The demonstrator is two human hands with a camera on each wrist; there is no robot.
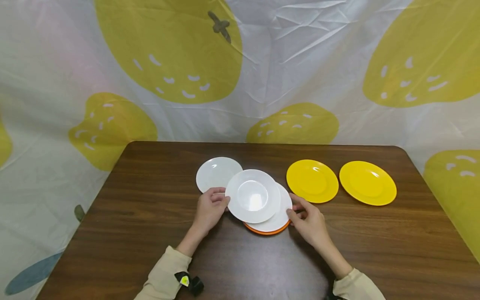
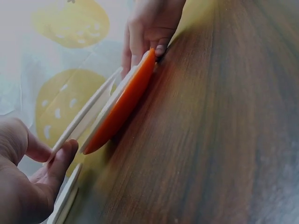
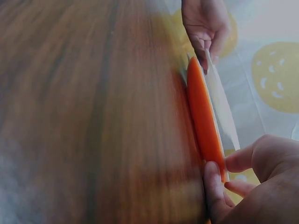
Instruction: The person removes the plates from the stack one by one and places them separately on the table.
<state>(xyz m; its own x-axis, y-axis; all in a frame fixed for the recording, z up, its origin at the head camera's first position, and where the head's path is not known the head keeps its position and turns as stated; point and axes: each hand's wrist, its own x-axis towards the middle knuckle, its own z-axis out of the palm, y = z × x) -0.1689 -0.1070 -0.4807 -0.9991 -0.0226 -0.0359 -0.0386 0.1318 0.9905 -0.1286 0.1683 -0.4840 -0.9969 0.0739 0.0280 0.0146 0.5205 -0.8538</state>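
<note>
My left hand [image 1: 211,209] pinches the left rim of a white plate [image 1: 258,183], which is tilted and raised above a second white plate [image 1: 279,218]. That second plate lies on an orange plate [image 2: 122,114]; only the orange edge shows in the head view, so I cannot tell whether more than one is stacked. On the other side, my right hand [image 1: 309,221] grips the rim of the lower white and orange plates between thumb and fingers. In the left wrist view a gap shows between the raised white plate and the stack.
Another white plate [image 1: 217,173] lies behind my left hand, partly covered by the raised plate. Two yellow plates, a nearer-to-centre yellow plate [image 1: 312,181] and a far-right yellow plate [image 1: 368,183], lie on the brown wooden table [image 1: 150,200]. A fruit-patterned curtain [image 1: 262,75] hangs behind.
</note>
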